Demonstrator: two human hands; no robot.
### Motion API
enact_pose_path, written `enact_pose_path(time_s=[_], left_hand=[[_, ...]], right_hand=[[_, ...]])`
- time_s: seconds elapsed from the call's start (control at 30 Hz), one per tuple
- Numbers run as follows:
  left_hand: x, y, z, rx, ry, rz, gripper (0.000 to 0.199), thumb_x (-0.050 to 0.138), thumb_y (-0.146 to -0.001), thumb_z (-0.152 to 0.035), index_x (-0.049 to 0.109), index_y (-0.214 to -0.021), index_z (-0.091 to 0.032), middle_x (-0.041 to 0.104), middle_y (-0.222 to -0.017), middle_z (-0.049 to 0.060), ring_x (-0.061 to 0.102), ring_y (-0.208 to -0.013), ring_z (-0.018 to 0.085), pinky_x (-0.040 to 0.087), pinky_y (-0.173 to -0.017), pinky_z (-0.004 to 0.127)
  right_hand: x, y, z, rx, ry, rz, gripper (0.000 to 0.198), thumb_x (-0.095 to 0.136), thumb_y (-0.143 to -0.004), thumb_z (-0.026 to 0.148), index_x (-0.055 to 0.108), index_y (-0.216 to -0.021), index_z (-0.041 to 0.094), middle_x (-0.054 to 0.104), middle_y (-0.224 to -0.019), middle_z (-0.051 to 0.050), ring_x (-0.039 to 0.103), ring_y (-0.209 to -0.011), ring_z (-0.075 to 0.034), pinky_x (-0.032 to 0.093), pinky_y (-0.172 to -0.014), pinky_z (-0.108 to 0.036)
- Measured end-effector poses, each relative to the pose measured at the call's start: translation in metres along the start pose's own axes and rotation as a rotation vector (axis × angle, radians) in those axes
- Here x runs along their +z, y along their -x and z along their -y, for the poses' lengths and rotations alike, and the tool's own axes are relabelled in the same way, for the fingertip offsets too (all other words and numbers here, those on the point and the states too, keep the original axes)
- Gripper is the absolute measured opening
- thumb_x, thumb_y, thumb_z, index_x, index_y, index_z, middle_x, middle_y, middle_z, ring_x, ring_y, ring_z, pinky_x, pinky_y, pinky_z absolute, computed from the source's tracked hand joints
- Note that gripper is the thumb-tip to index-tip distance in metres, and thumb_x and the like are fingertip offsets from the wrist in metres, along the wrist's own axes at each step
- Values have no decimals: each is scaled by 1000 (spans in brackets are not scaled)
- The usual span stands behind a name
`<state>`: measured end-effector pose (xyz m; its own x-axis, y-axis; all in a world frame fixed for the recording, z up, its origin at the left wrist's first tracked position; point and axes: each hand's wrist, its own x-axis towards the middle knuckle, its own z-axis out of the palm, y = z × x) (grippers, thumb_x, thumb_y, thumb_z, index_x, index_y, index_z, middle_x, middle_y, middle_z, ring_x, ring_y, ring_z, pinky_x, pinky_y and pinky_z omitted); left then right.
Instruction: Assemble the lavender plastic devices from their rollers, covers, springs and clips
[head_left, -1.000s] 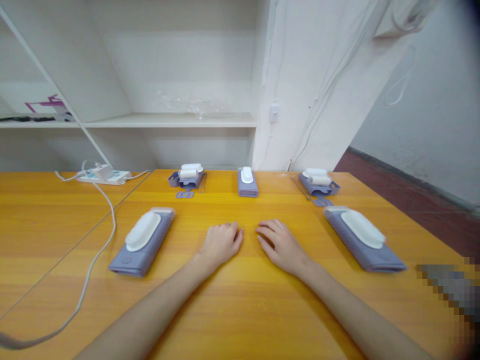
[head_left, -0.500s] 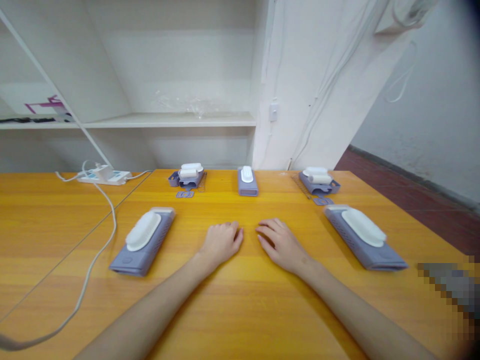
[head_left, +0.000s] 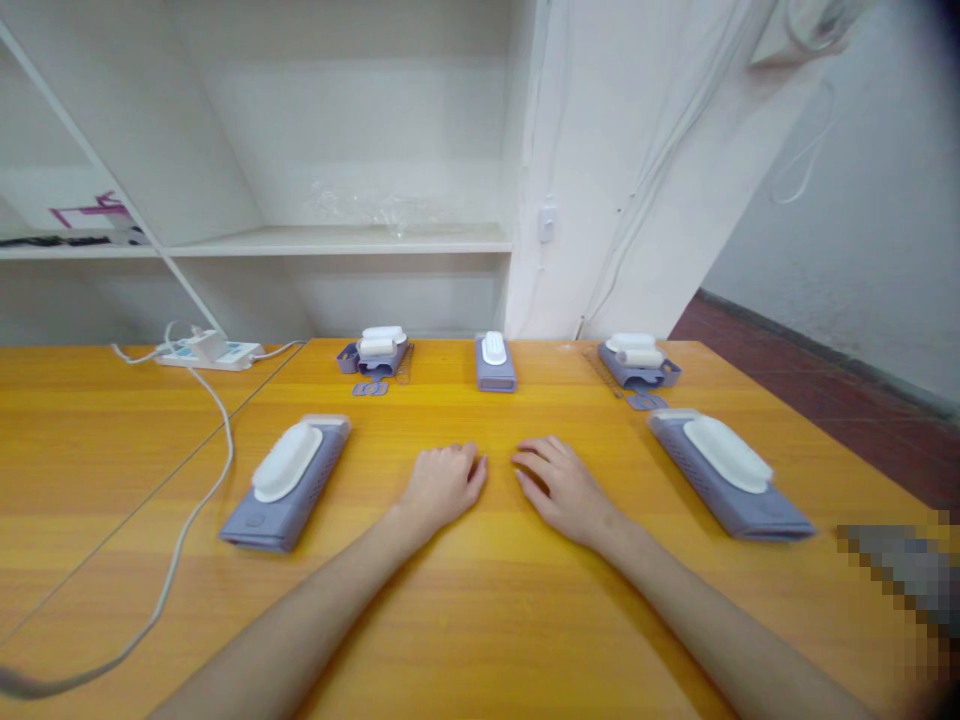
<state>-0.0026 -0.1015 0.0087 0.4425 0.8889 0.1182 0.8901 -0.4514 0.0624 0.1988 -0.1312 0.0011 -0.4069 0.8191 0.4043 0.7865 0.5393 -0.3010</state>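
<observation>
My left hand [head_left: 446,480] rests on the wooden table [head_left: 480,620], its fingers loosely bent and the thumb apart from the forefinger. Across a narrow gap lies my right hand [head_left: 562,488], with fingers curved and spread a little. Neither hand holds anything. To the left of my left hand is a long grey-purple case [head_left: 300,510] with a white oval piece [head_left: 289,460] on top. A similar case [head_left: 720,490] bearing a white oval piece [head_left: 727,453] lies right of my right hand. Beyond both hands, a third grey-purple case [head_left: 496,382] carries a white ribbed piece [head_left: 494,348].
At the back are two groups of parts: a left case [head_left: 375,366] and a right case [head_left: 630,376], each with a white roll, flat grey-purple pieces and thin wire-like parts. A power strip [head_left: 236,355] and white cable [head_left: 180,545] occupy the left. Shelves [head_left: 337,240] stand behind.
</observation>
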Motion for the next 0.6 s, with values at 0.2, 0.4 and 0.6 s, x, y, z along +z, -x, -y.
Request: enact_pose_path(time_s=[0.2,0.4,0.6], left_hand=[[1,0,1,8,-7,-9,40,23,-93,-42,55,-86,-20,67,-82,7,64,-73,22,41,-61,30],[1,0,1,8,-4,-9,40,23,-93,-43,55,-86,-20,67,-82,7,64,-73,22,41,-62,30],[0,0,0,-1,2,-2,41,23,-93,-43,56,-86,-20,67,-83,8,64,-74,22,41,-63,30]], right_hand=[[0,0,0,2,10,5,23,45,-88,21,60,-105,20,59,-107,-7,50,-100,-22,42,-87,-39],[1,0,0,0,4,2,22,46,-88,21,61,-104,21,59,-107,-8,50,-99,-22,42,-87,-40],[-1,0,0,1,2,-3,22,46,-88,20,60,-105,21,59,-106,-7,50,-99,-22,42,-87,-40]])
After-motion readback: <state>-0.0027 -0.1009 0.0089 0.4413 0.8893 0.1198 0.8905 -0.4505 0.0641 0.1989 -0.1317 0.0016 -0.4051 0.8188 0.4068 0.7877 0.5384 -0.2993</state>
